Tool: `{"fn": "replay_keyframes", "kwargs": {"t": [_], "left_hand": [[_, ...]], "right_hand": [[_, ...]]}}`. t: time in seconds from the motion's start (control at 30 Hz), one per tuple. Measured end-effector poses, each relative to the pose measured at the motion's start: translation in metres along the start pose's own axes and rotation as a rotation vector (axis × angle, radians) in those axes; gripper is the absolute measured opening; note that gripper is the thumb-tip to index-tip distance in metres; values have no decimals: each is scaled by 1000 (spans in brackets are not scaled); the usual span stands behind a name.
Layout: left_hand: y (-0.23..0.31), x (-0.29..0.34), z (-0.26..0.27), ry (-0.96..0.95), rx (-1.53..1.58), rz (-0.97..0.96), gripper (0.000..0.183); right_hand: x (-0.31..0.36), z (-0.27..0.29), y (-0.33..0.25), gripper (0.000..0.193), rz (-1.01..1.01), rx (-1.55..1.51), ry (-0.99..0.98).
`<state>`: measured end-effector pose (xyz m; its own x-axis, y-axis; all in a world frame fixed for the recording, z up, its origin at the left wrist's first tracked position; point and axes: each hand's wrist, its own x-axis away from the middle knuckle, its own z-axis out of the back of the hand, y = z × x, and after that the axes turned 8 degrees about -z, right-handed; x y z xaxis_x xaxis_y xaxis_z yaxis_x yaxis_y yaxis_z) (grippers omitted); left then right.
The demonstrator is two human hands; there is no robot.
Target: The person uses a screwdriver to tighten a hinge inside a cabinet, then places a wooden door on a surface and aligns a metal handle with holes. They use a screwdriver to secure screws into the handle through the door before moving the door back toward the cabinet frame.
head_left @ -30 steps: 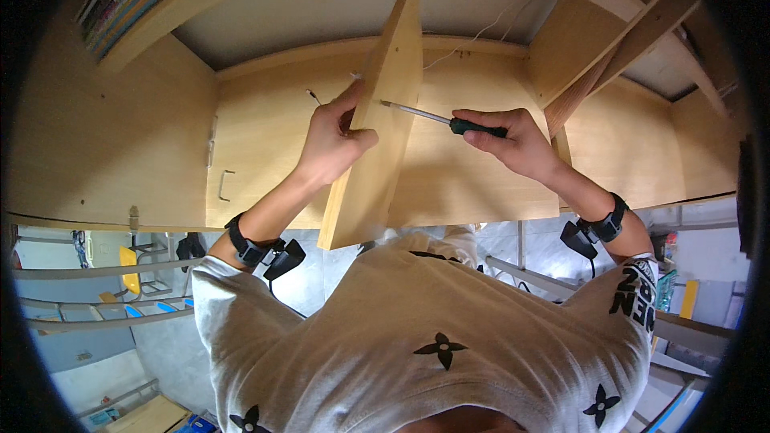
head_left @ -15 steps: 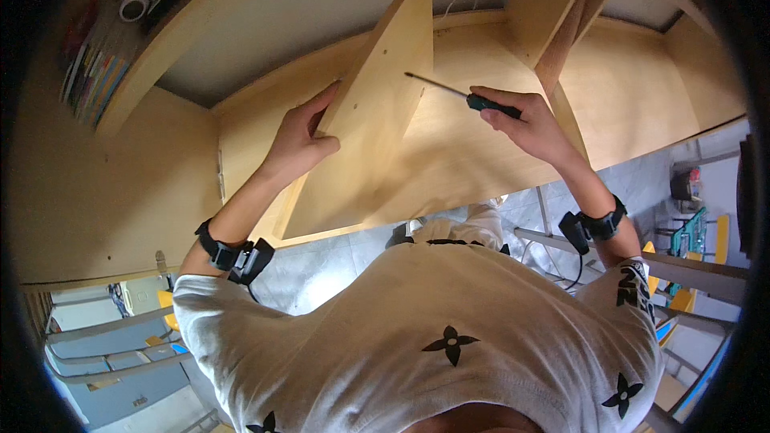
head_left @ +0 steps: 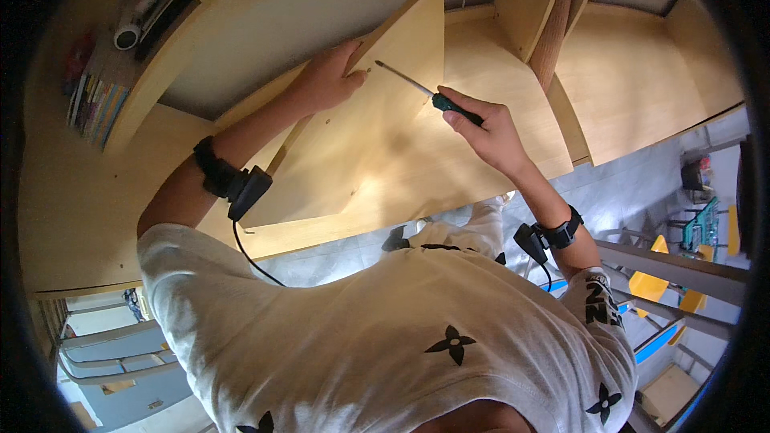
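A light wooden panel [head_left: 345, 152] leans upright over the desk surface, with small dark holes or screw spots on its face. My left hand [head_left: 327, 80] grips the panel's upper left edge, its thumb on the face and its fingers hidden behind. In my right hand [head_left: 485, 130] is a screwdriver [head_left: 446, 102] with a dark green handle and a long thin shaft. Its tip points up and left, close to a spot near my left thumb; whether it touches the panel I cannot tell.
Wooden uprights [head_left: 533, 8] and a brown strip [head_left: 553, 44] stand at the back right. Books [head_left: 100, 108] and a white roll [head_left: 127, 36] sit on the left shelf. Metal rails [head_left: 682, 261] and yellow chairs [head_left: 648, 281] lie to the lower right, above a grey floor [head_left: 618, 184].
My left hand has slid up along the panel's edge, and the panel leans over more to the left. The screwdriver in my right hand has moved left, toward my left thumb.
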<state>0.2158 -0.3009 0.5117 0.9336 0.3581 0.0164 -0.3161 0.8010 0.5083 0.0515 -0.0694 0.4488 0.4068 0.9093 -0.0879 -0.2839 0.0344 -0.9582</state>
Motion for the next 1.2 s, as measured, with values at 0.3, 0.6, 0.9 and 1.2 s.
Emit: {"fn": "replay_keyframes", "kwargs": {"t": [0.3, 0.6, 0.9, 1.2], "left_hand": [[3, -14, -8, 100, -64, -61, 29], [2, -28, -9, 3, -61, -92, 41], [7, -35, -2, -54, 27, -95, 38], [-8, -30, 3, 64, -244, 51, 38]], "right_hand": [[4, -6, 8, 36, 65, 43, 4], [9, -7, 17, 33, 95, 43, 70], [-2, -25, -6, 13, 444, 889, 260], [-15, -33, -19, 15, 269, 379, 325]]}}
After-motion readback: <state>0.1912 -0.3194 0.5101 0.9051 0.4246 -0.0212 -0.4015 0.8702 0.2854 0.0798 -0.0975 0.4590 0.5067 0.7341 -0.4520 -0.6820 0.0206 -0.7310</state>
